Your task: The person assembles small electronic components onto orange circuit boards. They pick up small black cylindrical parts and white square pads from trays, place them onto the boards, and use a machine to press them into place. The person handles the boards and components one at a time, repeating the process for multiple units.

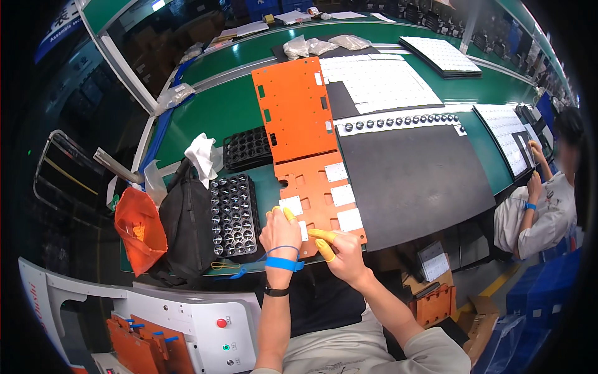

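Note:
An orange fixture board with cut-outs lies flat, its orange upper panel leaning back beyond it. Several white square plates sit on the board, one in the right column. My left hand, with yellow finger covers and a blue wrist strap, is closed at the lower edge of an upper-left white plate. My right hand also wears yellow finger covers. Its thumb and forefinger are apart, the forefinger reaching toward a lower-left white plate. Nothing shows between those fingers.
Left of the board stands a black tray of round parts, beside a black bag and an orange pouch. A dark mat lies right, below a white strip of round black parts. A co-worker sits far right.

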`<state>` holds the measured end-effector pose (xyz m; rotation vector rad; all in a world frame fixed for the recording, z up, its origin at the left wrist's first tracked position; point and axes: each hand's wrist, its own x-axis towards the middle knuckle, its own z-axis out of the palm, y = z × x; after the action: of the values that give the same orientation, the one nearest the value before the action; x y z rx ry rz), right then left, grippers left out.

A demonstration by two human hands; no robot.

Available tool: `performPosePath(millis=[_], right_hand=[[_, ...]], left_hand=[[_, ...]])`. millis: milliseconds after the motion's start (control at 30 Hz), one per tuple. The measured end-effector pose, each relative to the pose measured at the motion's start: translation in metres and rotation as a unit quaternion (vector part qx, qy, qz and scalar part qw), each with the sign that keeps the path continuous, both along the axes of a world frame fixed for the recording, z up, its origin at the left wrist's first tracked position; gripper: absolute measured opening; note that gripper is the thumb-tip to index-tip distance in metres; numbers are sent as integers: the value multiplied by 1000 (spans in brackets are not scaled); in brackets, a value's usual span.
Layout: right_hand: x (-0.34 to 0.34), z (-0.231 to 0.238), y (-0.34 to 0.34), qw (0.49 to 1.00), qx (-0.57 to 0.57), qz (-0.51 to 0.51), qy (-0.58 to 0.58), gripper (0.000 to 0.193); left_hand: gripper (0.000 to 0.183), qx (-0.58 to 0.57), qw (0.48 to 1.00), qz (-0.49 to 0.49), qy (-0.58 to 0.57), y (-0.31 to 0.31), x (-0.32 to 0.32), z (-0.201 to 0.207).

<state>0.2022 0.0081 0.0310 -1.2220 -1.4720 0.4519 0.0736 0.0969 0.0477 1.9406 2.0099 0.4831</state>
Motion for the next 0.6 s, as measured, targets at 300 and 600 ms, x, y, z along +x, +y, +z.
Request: performPosePath(millis=[300, 600], right_hand=[[1, -5, 1, 999, 5, -6, -33, 20], [-1, -21, 4, 1000, 12, -3, 25, 24]], left_hand=[[27, 51, 998, 35, -10, 0, -3, -15], [37, 26, 999, 28, -29, 14, -8, -21]])
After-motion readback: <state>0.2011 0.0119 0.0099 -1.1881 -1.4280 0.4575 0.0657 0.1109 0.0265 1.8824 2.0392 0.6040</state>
